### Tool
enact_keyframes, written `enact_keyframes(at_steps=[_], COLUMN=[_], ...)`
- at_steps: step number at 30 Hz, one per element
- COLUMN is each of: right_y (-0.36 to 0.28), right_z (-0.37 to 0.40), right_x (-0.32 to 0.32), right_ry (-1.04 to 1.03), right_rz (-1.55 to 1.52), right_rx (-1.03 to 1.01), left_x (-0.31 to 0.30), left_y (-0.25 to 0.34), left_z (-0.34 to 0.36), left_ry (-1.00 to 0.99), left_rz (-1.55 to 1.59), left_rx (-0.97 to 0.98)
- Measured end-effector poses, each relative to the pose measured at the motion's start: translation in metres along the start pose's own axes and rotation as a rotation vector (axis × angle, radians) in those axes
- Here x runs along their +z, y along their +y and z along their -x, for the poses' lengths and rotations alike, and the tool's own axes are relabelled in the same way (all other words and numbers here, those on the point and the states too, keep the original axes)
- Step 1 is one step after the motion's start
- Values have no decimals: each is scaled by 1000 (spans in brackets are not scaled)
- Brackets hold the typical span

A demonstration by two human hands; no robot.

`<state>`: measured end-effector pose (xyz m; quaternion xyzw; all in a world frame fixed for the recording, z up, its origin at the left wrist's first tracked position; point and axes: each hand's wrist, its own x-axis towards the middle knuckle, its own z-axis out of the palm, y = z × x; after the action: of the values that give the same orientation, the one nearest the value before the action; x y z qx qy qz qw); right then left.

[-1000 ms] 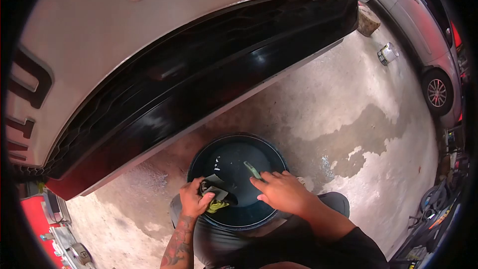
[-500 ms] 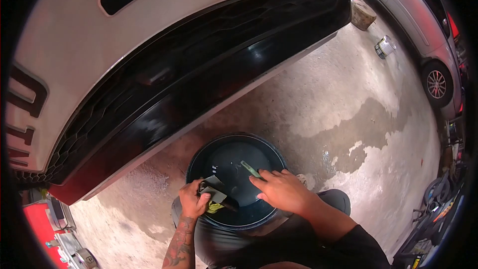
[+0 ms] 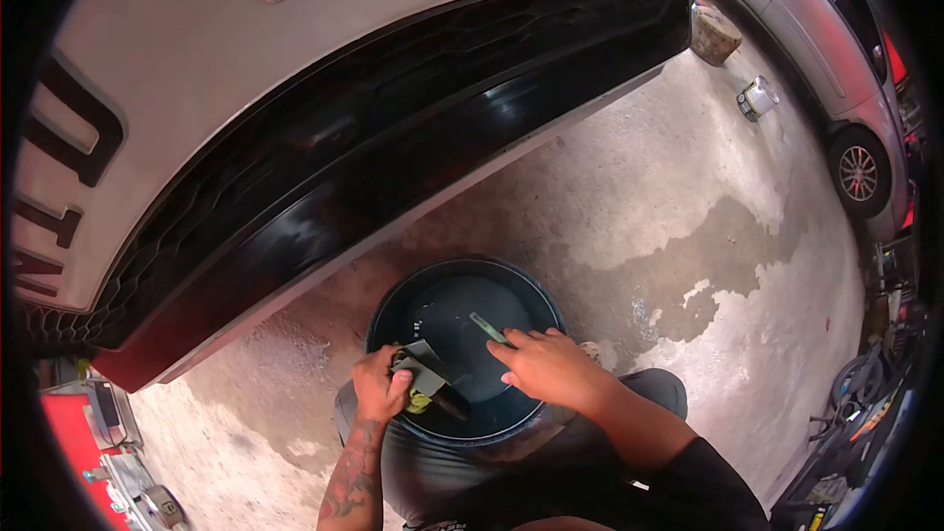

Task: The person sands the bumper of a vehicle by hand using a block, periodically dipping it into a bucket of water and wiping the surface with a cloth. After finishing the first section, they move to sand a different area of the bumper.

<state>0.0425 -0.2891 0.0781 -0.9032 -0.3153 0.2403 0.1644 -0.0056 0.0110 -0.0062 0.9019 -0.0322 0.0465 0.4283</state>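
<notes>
Left hand: the left hand (image 3: 377,383) is closed on a folded grey sheet (image 3: 424,366), with the thumb laid over its near edge, apparently so that it is kept flat and steady.
Beneath the sheet: a yellow-green cloth (image 3: 418,402) and a dark elongated piece (image 3: 450,401) are seen; whether these are also gripped cannot be told.
Right hand: the right hand (image 3: 551,366) is closed around a slim green tool (image 3: 491,328), its far end pointed to the upper left, apart from the sheet; by this grip, fine control seems to be allowed.
Black basin: the black basin (image 3: 385,315) is set on the concrete floor (image 3: 619,206) at lower centre, close to the body, probably so that drips or scraps are caught under both hands.
Vehicle front: a dark bumper (image 3: 492,113) is seen across the upper left.
Upper right: a metal can (image 3: 755,100) and a wood stump (image 3: 715,34) are seen near a parked car (image 3: 811,29).
</notes>
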Motion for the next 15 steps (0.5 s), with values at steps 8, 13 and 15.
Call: enact_keyframes(at_steps=[8,13,15], right_y=[0,3,4], right_z=[-9,-11,-12], right_x=[11,15,18], right_ry=[-86,-80,-70], right_rz=[-21,-18,-14], right_rx=[27,37,27], left_x=[-2,-2,-2], left_y=[5,5,5], left_z=[-2,-2,-2], left_ry=[-7,-7,-11], left_rz=[21,8,2], left_rx=[4,19,17])
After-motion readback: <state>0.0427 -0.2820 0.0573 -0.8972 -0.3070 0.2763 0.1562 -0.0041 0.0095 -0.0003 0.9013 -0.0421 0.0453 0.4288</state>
